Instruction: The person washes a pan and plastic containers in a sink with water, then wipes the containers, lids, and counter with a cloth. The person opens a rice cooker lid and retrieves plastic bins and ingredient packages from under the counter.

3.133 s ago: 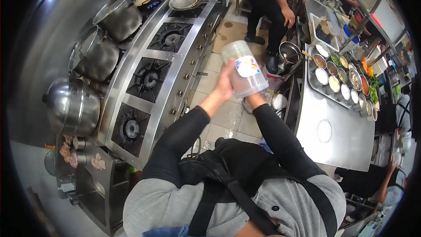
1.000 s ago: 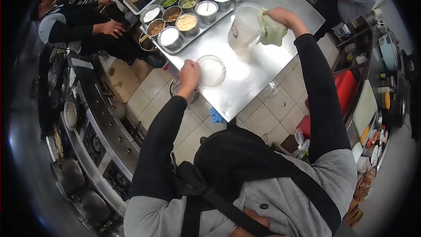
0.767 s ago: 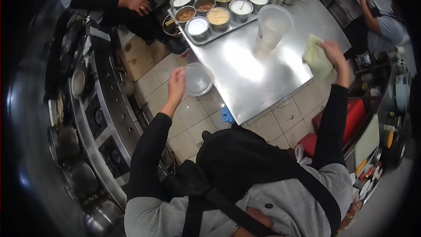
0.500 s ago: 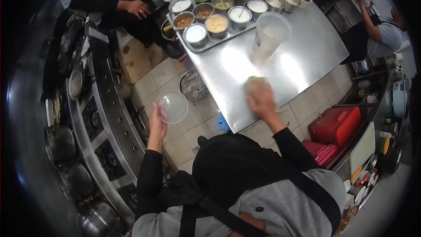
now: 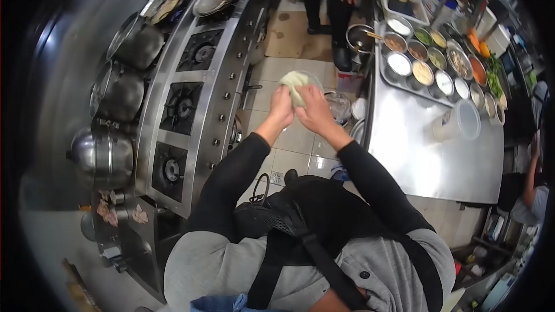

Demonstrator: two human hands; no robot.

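Cloth (image 5: 293,81) is gripped by the right hand (image 5: 315,110) against a clear round lid (image 5: 314,77); fingers of the left hand (image 5: 281,108) are closed at the near rim, their hold partly hidden. All 4 are seen over tiled floor (image 5: 292,138), between the stove (image 5: 228,84) and the steel tabletop's (image 5: 404,153) left edge. An uncovered clear tub (image 5: 454,122) is stood by the near edge of a tray (image 5: 409,88) of filled metal bowls (image 5: 422,73).

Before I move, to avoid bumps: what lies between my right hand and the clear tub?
Head view: past your right hand, a plastic bag and a white item low down, then bare steel tabletop to the clear tub.
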